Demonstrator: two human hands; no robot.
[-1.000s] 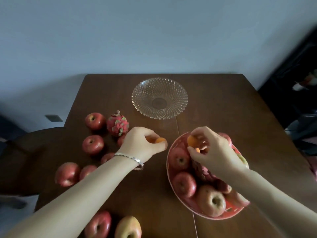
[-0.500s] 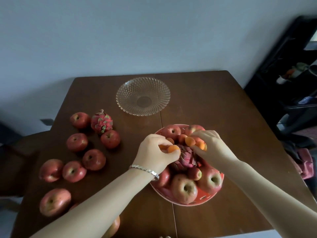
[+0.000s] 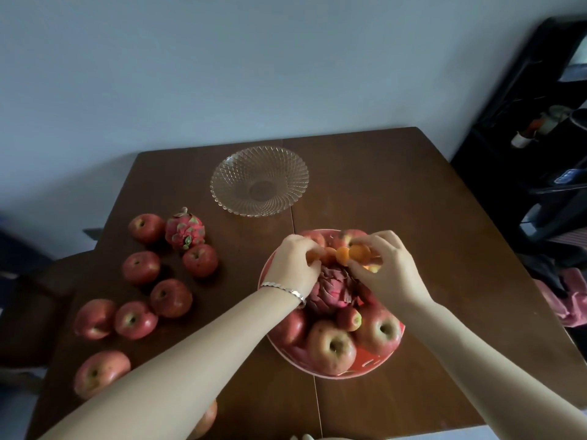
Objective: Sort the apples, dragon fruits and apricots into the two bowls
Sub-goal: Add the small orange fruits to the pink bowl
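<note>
A red bowl (image 3: 373,366) in the middle of the brown table holds several apples (image 3: 332,346), a dragon fruit (image 3: 330,290) and small orange apricots (image 3: 343,255). My left hand (image 3: 293,265) is over the bowl's far left side, fingers closed on an apricot (image 3: 313,256). My right hand (image 3: 386,268) is over the far right side, pinching another apricot (image 3: 360,252). An empty glass bowl (image 3: 259,181) stands behind. Left of the red bowl, several loose apples (image 3: 171,297) and a second dragon fruit (image 3: 185,228) lie on the table.
The table (image 3: 413,198) has a seam down its middle. A dark chair (image 3: 28,312) stands at the left edge. A black shelf unit (image 3: 540,138) with clutter stands at the right. One apple (image 3: 203,420) lies partly hidden under my left forearm.
Both hands moved further over the red bowl, and the left hand came in from its left side. The view shifted so the bowl sits more central. Both hands hold apricots throughout.
</note>
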